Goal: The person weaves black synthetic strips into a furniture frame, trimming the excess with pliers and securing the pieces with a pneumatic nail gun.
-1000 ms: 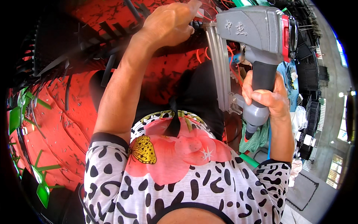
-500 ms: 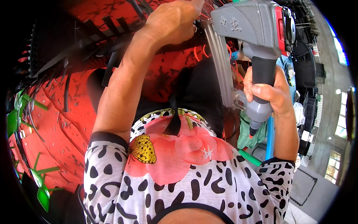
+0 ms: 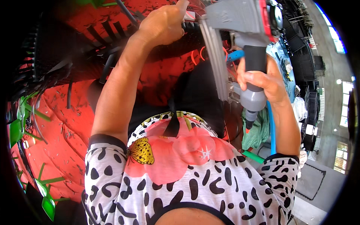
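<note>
My right hand (image 3: 264, 78) is wrapped round the black grip of a grey staple gun (image 3: 240, 17) with a red-edged end cap. Its long silver magazine slants down over my lap, and its nose lies near my left hand at the top. A blue hose (image 3: 270, 127) runs by my right forearm. My left hand (image 3: 163, 24) rests at the upper middle, fingers curled at the edge of a dark workpiece of black strips (image 3: 108, 32). What those fingertips grip is hidden. A small pale block (image 3: 190, 15) shows between hand and gun.
A red sheet (image 3: 63, 127) strewn with black offcuts covers the left side. Green parts with legs (image 3: 47, 202) stand at its left rim. Thin orange tubing (image 3: 202, 52) loops under the gun. A green bag (image 3: 257, 131) hangs at the right, near stacked black woven pieces (image 3: 296, 56).
The staple gun and my right hand have shifted up and to the left. My left hand has moved slightly left, and the pale block now shows beside it.
</note>
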The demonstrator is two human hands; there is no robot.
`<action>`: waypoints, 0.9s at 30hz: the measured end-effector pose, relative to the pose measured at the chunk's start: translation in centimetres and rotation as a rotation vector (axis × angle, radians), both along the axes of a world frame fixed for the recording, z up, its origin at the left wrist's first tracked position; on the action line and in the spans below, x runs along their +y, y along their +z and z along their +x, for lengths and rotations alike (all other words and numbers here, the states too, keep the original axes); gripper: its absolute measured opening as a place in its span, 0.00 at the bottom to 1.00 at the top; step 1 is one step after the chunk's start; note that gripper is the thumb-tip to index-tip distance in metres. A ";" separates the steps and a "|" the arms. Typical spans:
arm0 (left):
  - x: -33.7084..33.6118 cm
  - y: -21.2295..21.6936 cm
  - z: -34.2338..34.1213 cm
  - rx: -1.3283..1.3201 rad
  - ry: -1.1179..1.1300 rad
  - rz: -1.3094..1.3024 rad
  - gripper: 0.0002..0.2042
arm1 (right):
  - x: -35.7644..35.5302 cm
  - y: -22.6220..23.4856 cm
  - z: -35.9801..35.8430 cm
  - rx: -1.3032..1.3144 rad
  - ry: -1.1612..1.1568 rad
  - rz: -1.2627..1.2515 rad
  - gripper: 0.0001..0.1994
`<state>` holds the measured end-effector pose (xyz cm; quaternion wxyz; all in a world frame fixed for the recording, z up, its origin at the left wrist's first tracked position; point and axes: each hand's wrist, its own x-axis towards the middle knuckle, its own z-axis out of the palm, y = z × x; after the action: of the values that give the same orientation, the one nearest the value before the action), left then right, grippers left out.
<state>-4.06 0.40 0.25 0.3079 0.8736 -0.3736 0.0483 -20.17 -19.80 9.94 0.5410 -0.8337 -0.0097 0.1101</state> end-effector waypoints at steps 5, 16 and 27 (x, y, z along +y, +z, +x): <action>0.7 -0.6 -0.1 0.029 0.016 -0.050 0.35 | -5.5 -0.3 -0.8 -0.116 -0.207 0.038 0.12; 0.7 0.4 0.2 0.075 0.138 0.022 0.33 | -30.6 -9.9 4.5 -0.023 -0.575 -1.030 0.32; 3.0 -0.8 1.4 0.385 0.076 -0.337 0.28 | -33.2 -12.2 4.3 -0.189 -0.871 -1.068 0.37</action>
<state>-2.65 3.42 -0.51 0.5127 0.8165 -0.2614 -0.0458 -15.90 -53.02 -2.29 0.0486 -0.9198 0.3340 -0.2002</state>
